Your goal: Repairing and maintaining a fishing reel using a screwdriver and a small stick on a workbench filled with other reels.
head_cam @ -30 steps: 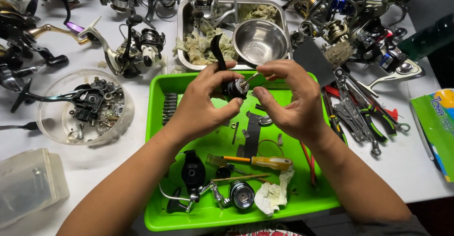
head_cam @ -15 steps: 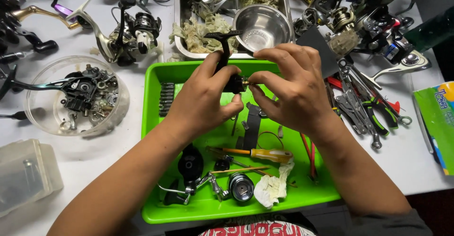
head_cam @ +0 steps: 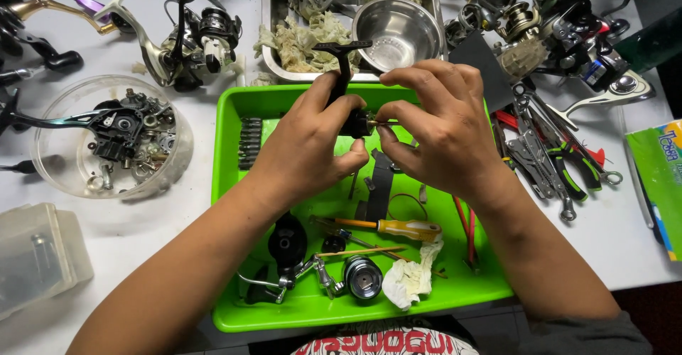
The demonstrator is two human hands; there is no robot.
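Reel part: a black fishing-reel body [head_cam: 349,117] with a T-shaped foot pointing to 12 o'clock, held in the air over the far half of the green tray [head_cam: 231,206], near frame centre.
Left hand: the left hand [head_cam: 309,145] grips the reel part from 9 o'clock, thumb and fingers closed around its lower body.
Right hand: the right hand [head_cam: 444,131] meets the part from 3 o'clock; thumb and forefinger are pinched narrowly on a small brass-coloured pin [head_cam: 381,122] at the part's side, the other fingers curled.
Tray contents: below the hands, at 6 o'clock, lie a yellow-handled screwdriver [head_cam: 398,228], a crumpled white cloth [head_cam: 412,278], a round spool [head_cam: 364,278] and a black rotor [head_cam: 288,241]; a row of screwdriver bits [head_cam: 250,142] sits at 9 o'clock by the tray wall.
Beyond the tray, 12 o'clock: a steel pan [head_cam: 273,39] holding a steel bowl [head_cam: 398,31] and soiled rags.
9 o'clock: a clear round bowl [head_cam: 167,167] of small reel parts.
10 o'clock: a whole spinning reel [head_cam: 192,39].
3 o'clock: pliers and wrenches [head_cam: 550,156] in a heap on the white table [head_cam: 625,234].
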